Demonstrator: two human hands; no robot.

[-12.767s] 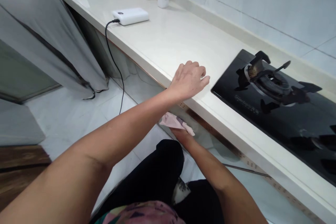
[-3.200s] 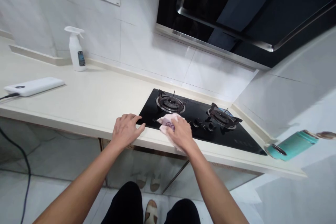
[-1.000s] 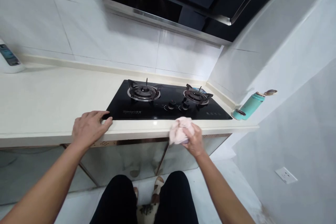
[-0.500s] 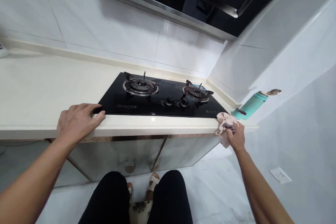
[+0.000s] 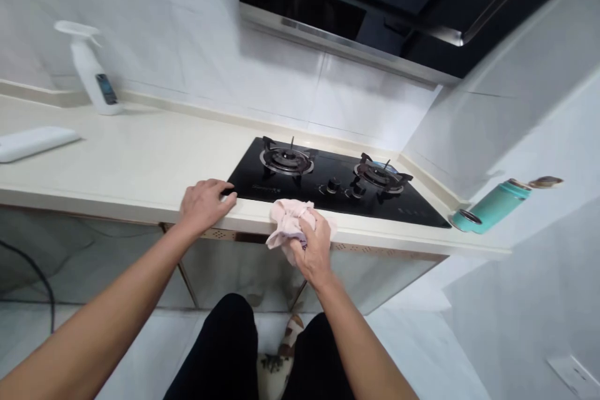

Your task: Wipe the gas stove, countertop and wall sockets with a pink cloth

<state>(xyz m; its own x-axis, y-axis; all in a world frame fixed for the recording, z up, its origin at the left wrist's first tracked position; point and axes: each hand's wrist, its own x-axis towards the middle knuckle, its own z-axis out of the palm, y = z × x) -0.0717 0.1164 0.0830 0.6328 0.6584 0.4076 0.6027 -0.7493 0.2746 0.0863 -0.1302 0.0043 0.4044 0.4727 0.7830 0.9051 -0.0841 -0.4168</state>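
My right hand [image 5: 315, 249] is shut on a crumpled pale pink cloth [image 5: 287, 228], pressing it to the front edge of the cream countertop [image 5: 140, 159] below the black glass gas hob [image 5: 403, 209]. My left hand [image 5: 205, 205] holds nothing. It rests on the counter edge, its fingertips at the hob's front left corner. The hob carries two burners with dark grates and central control knobs. Part of the counter edge is hidden under the cloth.
A white spray bottle [image 5: 88, 67] and a white power bank [image 5: 34, 143] stand on the counter at left. A teal flask [image 5: 497, 207] lies at the right end. A black range hood [image 5: 347, 6] hangs above. Glass cabinet doors lie below the counter.
My right hand has slid left along the counter edge with the cloth, from the hob's right end to its middle. My left hand stays at the hob's corner, and the view has shifted.
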